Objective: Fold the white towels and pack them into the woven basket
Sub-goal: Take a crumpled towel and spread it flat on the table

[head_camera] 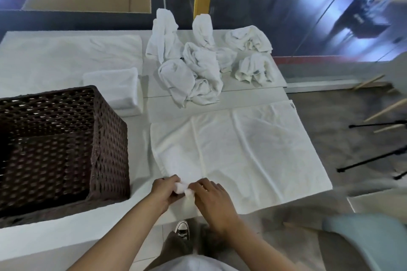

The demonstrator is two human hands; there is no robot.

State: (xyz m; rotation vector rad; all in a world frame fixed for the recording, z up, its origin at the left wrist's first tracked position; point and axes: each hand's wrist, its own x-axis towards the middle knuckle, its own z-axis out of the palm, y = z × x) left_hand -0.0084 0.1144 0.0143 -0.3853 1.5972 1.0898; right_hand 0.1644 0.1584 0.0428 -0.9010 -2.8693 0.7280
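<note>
Starting stage: basket (110,149) at left on tabletop (139,156) looks empty, nothing packed. One folded towel (114,88) just behind it. Left hand (164,191) and right hand (211,196): each grip pinching near corner of spread towel (237,152), first fold not yet made. Crumpled pile (198,68) behind, all unfolded.
</note>
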